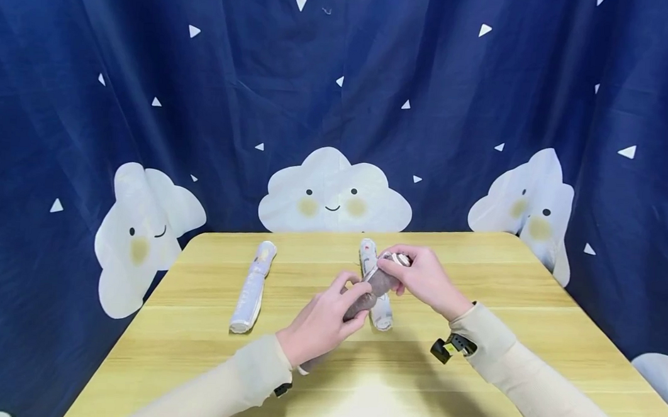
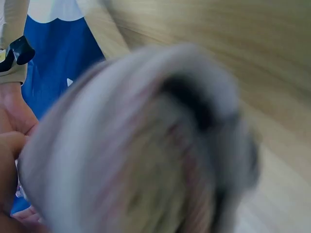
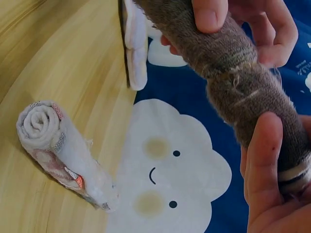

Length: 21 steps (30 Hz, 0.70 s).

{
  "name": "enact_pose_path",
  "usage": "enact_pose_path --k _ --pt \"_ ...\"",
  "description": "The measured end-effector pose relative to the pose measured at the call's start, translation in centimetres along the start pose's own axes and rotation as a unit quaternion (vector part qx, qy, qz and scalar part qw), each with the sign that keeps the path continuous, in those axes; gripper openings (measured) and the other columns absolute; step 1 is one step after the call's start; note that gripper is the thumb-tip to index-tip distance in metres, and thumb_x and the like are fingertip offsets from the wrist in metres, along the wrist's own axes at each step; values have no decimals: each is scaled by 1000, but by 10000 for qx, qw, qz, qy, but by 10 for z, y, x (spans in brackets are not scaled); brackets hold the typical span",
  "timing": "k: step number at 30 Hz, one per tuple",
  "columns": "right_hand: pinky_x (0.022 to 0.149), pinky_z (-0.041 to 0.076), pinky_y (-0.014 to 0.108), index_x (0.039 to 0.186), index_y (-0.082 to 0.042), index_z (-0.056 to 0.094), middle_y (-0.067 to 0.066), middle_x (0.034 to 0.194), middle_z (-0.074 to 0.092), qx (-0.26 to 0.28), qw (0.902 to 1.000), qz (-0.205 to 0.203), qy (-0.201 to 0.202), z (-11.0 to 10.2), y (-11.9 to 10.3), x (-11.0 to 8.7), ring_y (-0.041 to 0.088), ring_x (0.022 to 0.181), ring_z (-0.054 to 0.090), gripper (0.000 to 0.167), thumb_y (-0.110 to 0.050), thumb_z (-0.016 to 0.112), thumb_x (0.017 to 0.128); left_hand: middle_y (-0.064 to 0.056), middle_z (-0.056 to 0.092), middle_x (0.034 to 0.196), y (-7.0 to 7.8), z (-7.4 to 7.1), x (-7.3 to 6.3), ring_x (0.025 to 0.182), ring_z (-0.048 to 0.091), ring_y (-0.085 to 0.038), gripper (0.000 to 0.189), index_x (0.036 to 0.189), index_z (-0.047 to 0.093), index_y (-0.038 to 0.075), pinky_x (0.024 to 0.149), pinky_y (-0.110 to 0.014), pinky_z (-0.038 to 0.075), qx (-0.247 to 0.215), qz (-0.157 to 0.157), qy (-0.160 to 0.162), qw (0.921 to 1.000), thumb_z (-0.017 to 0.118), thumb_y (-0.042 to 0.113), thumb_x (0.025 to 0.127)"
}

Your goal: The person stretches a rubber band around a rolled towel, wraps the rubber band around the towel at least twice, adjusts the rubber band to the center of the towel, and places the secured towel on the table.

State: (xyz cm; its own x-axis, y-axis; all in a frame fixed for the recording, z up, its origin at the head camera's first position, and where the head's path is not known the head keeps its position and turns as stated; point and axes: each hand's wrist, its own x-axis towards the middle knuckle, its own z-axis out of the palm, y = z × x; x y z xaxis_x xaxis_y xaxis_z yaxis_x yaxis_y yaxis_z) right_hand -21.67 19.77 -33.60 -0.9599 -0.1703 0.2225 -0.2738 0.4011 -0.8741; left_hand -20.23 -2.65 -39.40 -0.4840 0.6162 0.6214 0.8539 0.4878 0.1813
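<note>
A brown rolled towel (image 1: 384,281) is held above the table between both hands. My left hand (image 1: 325,318) grips its nearer part, and my right hand (image 1: 426,279) grips the far end, by a striped band. In the right wrist view the fuzzy brown towel (image 3: 189,41) shows a narrow frayed waist midway, with the right thumb (image 3: 265,145) pressed along it. The roll's end (image 2: 160,160) fills the left wrist view, blurred. Beneath the hands lies a white patterned rolled towel (image 1: 382,315), partly hidden by them.
A pale lavender rolled towel (image 1: 250,289) lies to the left on the wooden table (image 1: 190,352). Behind the table's far edge hangs a dark blue curtain (image 1: 232,102) with white clouds and triangles.
</note>
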Motion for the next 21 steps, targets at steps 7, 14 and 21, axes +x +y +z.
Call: enact_pose_path --k 7,14,21 --pt "54 56 40 96 -11 74 7 68 66 -226 9993 27 292 4 -1 2 23 54 61 12 -22 72 93 -2 50 107 2 0 5 66 50 -4 30 122 60 9 56 -10 41 287 -2 -8 9996 64 12 92" --pt "52 56 40 91 -11 75 5 63 65 -455 9985 -17 311 10 -1 1 33 55 65 8 -18 72 91 -1 39 95 2 4 9 61 44 -3 17 102 58 12 50 -9 35 586 -57 -437 9973 64 9 87" --pt "49 54 34 94 -6 75 6 64 66 -327 9990 183 233 12 6 5 30 54 64 11 -17 73 90 1 37 93 -5 12 5 62 44 -4 15 91 54 15 49 -11 35 503 -87 -533 9973 65 8 83"
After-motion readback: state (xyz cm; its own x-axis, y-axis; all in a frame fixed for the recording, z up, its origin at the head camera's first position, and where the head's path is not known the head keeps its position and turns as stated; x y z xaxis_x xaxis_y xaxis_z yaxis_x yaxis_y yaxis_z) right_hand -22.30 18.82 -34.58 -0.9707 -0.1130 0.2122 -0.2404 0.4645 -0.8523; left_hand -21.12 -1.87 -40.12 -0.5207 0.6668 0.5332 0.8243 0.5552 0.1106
